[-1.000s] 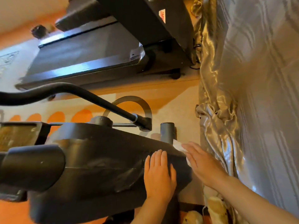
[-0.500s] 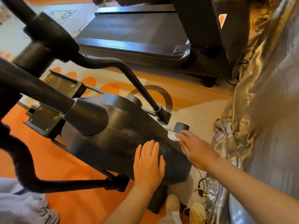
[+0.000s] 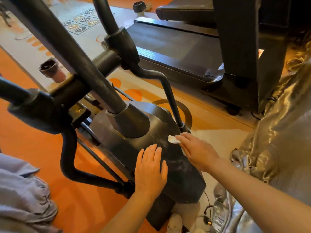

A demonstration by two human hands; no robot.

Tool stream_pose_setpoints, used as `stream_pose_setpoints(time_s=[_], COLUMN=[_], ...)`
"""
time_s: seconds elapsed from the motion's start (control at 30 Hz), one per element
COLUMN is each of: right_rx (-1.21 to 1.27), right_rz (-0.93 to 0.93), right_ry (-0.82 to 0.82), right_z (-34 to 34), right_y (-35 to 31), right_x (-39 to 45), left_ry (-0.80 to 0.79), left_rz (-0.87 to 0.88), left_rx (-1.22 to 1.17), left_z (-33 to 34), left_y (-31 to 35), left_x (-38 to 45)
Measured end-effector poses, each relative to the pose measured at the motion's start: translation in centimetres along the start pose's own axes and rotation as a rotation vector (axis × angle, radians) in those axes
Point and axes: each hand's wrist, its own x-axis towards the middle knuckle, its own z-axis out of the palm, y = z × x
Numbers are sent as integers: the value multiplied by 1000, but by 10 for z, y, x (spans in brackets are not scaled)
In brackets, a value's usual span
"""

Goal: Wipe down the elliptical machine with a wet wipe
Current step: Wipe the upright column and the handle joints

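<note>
Right hand (image 3: 198,152) presses wet wipe (image 3: 173,140) flat-fingered on elliptical housing (image 3: 134,148) | left hand (image 3: 149,170) open, bracing | risk: wipe apparently bunching, missing dust

Orange and cream floor (image 3: 55,165) carrying gym equipment.
The elliptical machine (image 3: 151,148) stands on the floor directly under the right grip (image 3: 196,148); beyond that grip, across a cream strip, sits a black treadmill (image 3: 176,47). Silvery fabric (image 3: 269,140) pools on the floor to its right, a cable (image 3: 207,216) lying below it.
</note>
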Motion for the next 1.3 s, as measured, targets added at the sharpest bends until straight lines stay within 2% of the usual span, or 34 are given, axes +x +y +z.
stream_pose_setpoints(time_s=[0.3,0.57,0.7,0.83,0.9,1.03,1.17,1.3], right_rx=[-49,-15,124,38,-51,-253,-316,-380], right_rz=[-100,-195,-220,-499,-649,-764,-663,-645], right_ry=[83,147,245,339,284,100,32,8], right_z=[-37,-36,-38,-24,-5,39,58,65], right_y=[-49,-80,-92,-99,-91,-75,-86,-111], right_x=[41,63,78,86,92,87,80,85], left_ry=[26,-87,-174,-208,-216,-257,-258,-267], left_rz=[-108,-251,-422,-564,-583,-527,-468,-402], left_rx=[6,8,-7,-26,-13,7,-28,5], left_z=[-32,-41,-46,-46,-44,-41,-40,-37], left_y=[-41,-64,-59,-64,-69,-80,-89,-98], left_x=[10,8,11,4,1,-4,-4,-5])
